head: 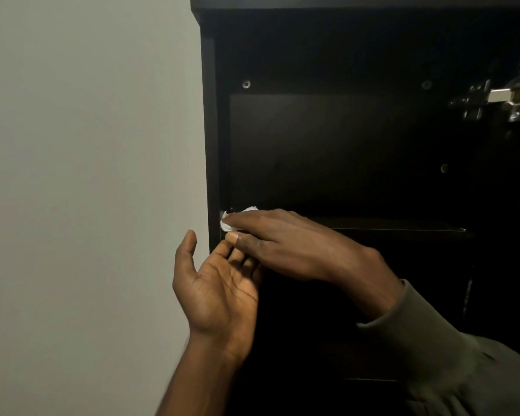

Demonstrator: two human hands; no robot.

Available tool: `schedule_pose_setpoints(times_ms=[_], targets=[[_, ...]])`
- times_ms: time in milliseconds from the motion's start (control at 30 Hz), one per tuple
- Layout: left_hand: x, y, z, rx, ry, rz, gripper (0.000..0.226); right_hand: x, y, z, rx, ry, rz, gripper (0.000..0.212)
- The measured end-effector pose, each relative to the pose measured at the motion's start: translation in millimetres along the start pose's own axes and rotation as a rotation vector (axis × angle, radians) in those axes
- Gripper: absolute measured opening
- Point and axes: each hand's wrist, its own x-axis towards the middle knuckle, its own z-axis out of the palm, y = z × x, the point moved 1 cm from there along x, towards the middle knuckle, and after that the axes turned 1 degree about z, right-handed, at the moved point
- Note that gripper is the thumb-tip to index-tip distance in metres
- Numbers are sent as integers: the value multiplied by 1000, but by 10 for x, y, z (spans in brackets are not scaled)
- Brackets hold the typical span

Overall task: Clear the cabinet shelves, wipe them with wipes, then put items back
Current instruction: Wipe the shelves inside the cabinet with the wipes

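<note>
A dark cabinet (327,151) stands open with a bare shelf (388,225) across its middle. My right hand (282,244) lies at the shelf's left front corner and pinches a white wipe (226,225) between fingers and thumb, pressing it against the shelf edge. Most of the wipe is hidden under the fingers. My left hand (219,286) is cupped palm up just below the right one, fingers relaxed and holding nothing, its fingertips touching the underside of the right hand.
A pale wall (87,175) fills the left half of the view, flush with the cabinet's left side panel (210,130). A metal door hinge (493,100) sits at the upper right inside the cabinet. Below the shelf the cabinet is dark.
</note>
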Motion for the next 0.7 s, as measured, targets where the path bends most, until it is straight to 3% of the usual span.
schedule_pose_setpoints(times_ms=[200,333,567,700], targets=[[-79,6,29,-36,62,0,73,-109,11,-18,77,-5,69,45],[-83,-20,55,-82,135,7,76,-237,208,-145,-31,28,300,51],[-128,33,20,-74,122,-27,74,-1043,758,-585,-146,98,761,57],[-112,66,25,-67,129,-34,77,-1038,668,-581,-194,116,854,63]])
